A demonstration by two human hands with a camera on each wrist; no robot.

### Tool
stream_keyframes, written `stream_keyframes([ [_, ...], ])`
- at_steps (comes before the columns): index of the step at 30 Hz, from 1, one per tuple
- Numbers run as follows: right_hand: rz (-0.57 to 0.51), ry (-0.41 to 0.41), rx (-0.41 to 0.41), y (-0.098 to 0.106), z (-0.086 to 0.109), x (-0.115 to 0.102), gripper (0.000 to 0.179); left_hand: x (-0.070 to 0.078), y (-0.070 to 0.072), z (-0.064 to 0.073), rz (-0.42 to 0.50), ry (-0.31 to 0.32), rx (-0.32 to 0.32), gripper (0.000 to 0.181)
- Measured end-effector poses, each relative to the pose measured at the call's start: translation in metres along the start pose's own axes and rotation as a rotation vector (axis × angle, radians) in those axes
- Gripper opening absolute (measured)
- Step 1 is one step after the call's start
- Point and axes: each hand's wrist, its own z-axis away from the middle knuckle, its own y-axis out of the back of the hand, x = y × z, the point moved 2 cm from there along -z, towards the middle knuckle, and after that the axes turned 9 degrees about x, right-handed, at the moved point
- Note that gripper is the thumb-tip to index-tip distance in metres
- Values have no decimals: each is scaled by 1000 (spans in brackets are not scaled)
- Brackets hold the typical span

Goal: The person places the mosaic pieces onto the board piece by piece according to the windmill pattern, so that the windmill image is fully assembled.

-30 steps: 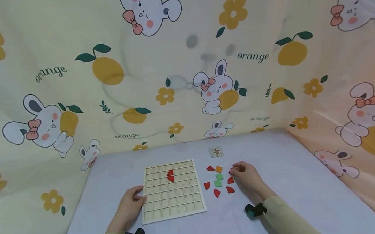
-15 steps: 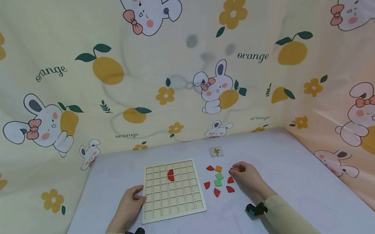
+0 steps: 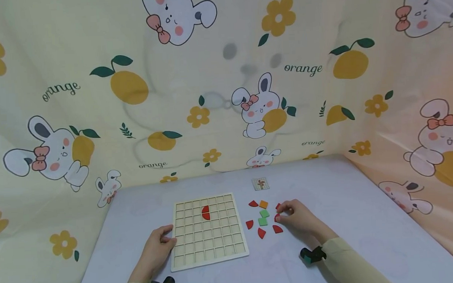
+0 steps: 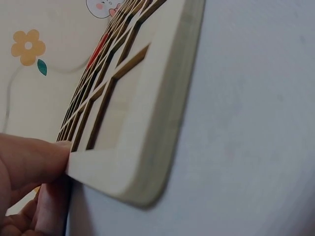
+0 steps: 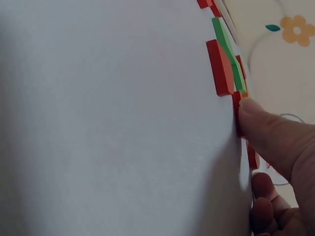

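Observation:
A pale wooden grid board (image 3: 210,259) lies flat on the table, with two red quarter-circle pieces (image 3: 206,213) side by side in its upper cells. My left hand (image 3: 157,247) holds the board's left edge, thumb and forefinger spaced along it. In the left wrist view, a fingertip (image 4: 61,145) laps slightly onto the rim. To the right of the board, my right hand (image 3: 300,216) pinches a red quarter-circle piece (image 5: 237,110) at the table surface. Its fingers partly cover that piece. Just behind lies another red piece (image 3: 278,206), close to the fingers.
Between board and right hand lie green squares (image 3: 262,221), an orange square (image 3: 264,204) and several more red quarter-circles (image 3: 261,233). A small pattern card (image 3: 260,183) lies at the back. Patterned cloth (image 3: 193,84) hangs behind the table.
My right hand has moved slightly toward me, from the farther red piece to the nearer one. The farther piece stays on the table. The left hand and board look unmoved.

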Motion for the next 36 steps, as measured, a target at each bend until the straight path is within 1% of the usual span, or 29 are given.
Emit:
stream_keyframes([
  [6,35,31,9,-3,-2,1,25,-2,-2,-1,-2,8,5,51],
  [12,50,48,15,-3,3,-6,22,-3,-2,-2,1,18,-1,52],
  [16,62,28,40,-3,8,-10,24,-2,0,-1,7,13,-5,52],
  [19,44,6,44,-5,11,-11,26,-1,1,-1,12,2,-6,52],
  [21,24,6,40,-5,13,-11,26,0,1,0,14,-2,-5,52],
  [26,-3,19,26,-5,16,-12,22,0,0,1,6,11,2,52],
  [29,-16,10,16,-5,16,-14,20,-1,-2,1,3,20,5,53],
  [33,-62,2,23,-6,15,-22,17,-2,-4,0,-9,20,9,53],
  [36,-97,0,40,-11,13,-31,17,-3,-4,-1,-11,17,14,52],
])
